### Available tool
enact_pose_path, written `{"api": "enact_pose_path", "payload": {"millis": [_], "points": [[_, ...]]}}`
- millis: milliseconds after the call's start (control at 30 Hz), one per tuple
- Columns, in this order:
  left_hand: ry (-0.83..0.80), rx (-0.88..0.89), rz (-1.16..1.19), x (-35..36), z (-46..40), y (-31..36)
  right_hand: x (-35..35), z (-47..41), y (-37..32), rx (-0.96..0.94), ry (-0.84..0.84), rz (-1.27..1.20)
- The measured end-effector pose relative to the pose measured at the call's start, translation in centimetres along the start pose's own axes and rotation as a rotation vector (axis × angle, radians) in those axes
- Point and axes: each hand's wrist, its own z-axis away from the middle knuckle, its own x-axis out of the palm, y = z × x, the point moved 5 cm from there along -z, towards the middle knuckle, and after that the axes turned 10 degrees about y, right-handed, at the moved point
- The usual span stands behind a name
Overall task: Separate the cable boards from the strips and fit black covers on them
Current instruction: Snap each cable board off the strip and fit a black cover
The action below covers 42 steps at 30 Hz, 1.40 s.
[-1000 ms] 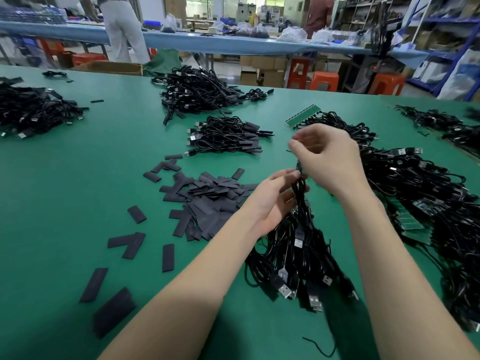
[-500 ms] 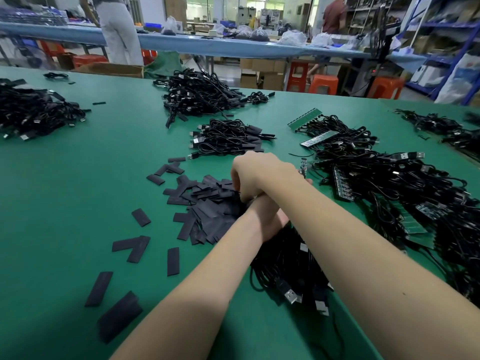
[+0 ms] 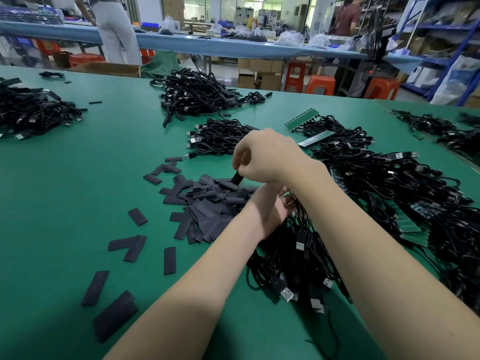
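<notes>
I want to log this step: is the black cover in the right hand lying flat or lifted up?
Lifted: the right hand pinches the black flat sleeve cover nearly upright above the pile of black covers.

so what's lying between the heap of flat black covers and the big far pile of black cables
In the head view, a smaller bundle of black cables lies between the heap of flat black covers and the big far pile of black cables, with bare green table around it.
</notes>
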Motion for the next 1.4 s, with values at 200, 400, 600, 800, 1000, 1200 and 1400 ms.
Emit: {"api": "enact_pose_path", "payload": {"millis": [200,400,600,800,1000,1200,1400], "points": [[-0.069,0.017,0.063,-0.3,-1.7,-0.6,-3.1,3.4,5.3,0.269,0.369,-0.499],[-0.035,0.102,0.05,-0.6,-1.9,-0.4,-1.7,7.3,12.7,0.653,0.655,-1.004],[-0.045,0.139,0.052,-0.6,-2.3,-0.3,0.8,8.3,14.0,0.742,0.626,-1.151],[-0.071,0.155,0.053,-0.5,-2.6,-0.4,1.9,7.9,12.9,0.715,0.561,-1.265],[-0.12,0.143,0.075,-0.5,-2.7,-0.4,2.5,7.7,12.3,0.64,0.443,-1.412],[-0.126,0.124,0.073,-0.4,-2.6,-0.4,2.8,7.7,12.4,0.617,0.459,-1.359],[-0.136,0.124,0.064,-0.3,-2.4,-0.3,3.2,7.6,12.3,0.636,0.484,-1.414]]}}
